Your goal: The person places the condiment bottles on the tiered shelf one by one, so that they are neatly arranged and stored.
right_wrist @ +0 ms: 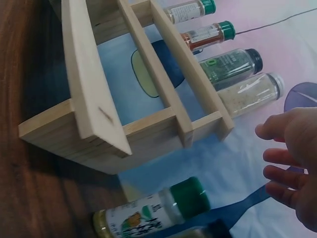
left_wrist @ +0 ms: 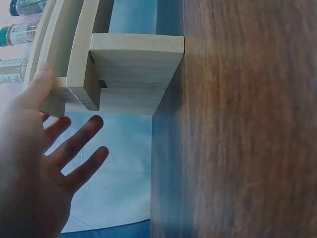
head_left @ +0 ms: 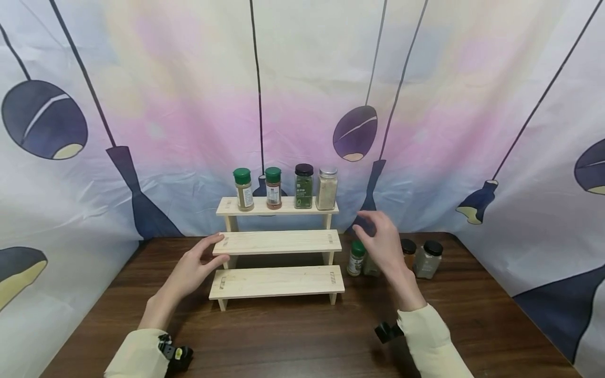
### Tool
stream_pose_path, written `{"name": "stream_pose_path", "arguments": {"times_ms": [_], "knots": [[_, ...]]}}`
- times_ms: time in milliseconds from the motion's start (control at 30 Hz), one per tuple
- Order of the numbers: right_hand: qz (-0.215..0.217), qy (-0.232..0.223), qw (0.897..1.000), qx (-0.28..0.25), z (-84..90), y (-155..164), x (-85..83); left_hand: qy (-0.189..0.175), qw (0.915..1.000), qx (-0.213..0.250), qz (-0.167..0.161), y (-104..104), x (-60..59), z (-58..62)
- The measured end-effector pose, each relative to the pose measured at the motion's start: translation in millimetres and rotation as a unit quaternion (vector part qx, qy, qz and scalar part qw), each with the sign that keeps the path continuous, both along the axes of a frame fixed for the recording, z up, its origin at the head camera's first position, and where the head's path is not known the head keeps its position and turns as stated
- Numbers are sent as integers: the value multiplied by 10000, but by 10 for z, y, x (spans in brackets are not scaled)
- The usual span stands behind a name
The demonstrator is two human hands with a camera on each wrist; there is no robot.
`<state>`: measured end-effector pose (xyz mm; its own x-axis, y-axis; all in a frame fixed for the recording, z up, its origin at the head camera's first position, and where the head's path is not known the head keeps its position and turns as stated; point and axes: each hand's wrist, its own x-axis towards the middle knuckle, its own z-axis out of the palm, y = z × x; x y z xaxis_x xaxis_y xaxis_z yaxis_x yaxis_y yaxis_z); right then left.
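A three-tier wooden rack (head_left: 276, 241) stands on the table. My left hand (head_left: 191, 268) holds the left end of its middle shelf between thumb and index finger; in the left wrist view the other fingers spread beside the rack. On the top shelf stand two green-capped spice jars (head_left: 243, 191), a black-capped jar of green flakes (head_left: 304, 188) and a silver-capped jar of pale contents (head_left: 326, 190). My right hand (head_left: 380, 241) hovers right of the rack, fingers loosely bent, holding nothing. Below it, a green-capped jar (head_left: 356, 258) stands beside another jar, partly hidden.
Right of my right hand stand a dark-capped jar with orange contents (head_left: 408, 253), partly covered by the hand, and a black-capped jar (head_left: 428, 260). The brown table (head_left: 293, 336) ends at a patterned fabric backdrop (head_left: 198, 131). The lower shelf (head_left: 276, 282) bears no jars.
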<state>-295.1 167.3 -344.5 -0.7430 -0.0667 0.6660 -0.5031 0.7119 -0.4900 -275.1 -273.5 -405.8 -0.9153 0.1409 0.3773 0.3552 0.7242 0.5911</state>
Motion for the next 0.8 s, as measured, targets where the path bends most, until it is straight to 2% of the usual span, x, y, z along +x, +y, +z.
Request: {"name": "stream_pose_path", "arguments": {"times_ms": [233,433,800], "knots": [[-21,-294,9993,242,-133,48,-34,-23,10000,-11,-2,-11,-9,-7],[35,-385,9979,522,-137,101,-36,-13,10000,-18,-77,-20,-20,-2],[221,-1112,9860,1226,-126,198,-56,-26,9999,3,-131,-29,-21,-23]]}}
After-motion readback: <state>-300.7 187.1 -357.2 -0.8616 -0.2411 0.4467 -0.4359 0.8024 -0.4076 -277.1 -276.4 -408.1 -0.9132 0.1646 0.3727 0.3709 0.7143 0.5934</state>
